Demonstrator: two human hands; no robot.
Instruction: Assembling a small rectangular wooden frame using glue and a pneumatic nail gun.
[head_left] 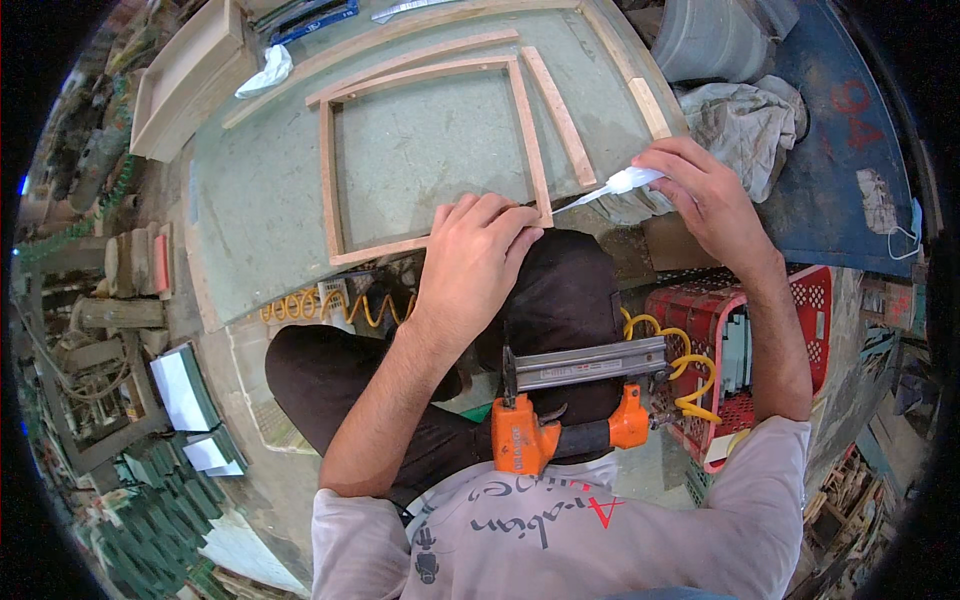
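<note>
A rectangular wooden frame point(327, 185) lies on the greenish worktable point(255, 215) in front of me. My left hand point(472, 255) is closed over its near rail, close to the near right corner. In my right hand point(705, 205) is a white squeeze bottle point(630, 181) with a long thin nozzle, apparently glue. The bottle is tilted, its nozzle tip at that same corner, just right of my left fingers. One loose wooden strip point(558, 115) lies to the right of the frame. Another strip point(430, 62) lies along the far rail.
An orange nail gun point(525, 435) with a coiled yellow hose point(695, 375) rests on my lap. A red crate point(735, 425) stands at the right. A wooden drawer box point(190, 85) and crumpled white tissue point(268, 72) sit at far left. A grey cloth point(740, 125) lies at far right.
</note>
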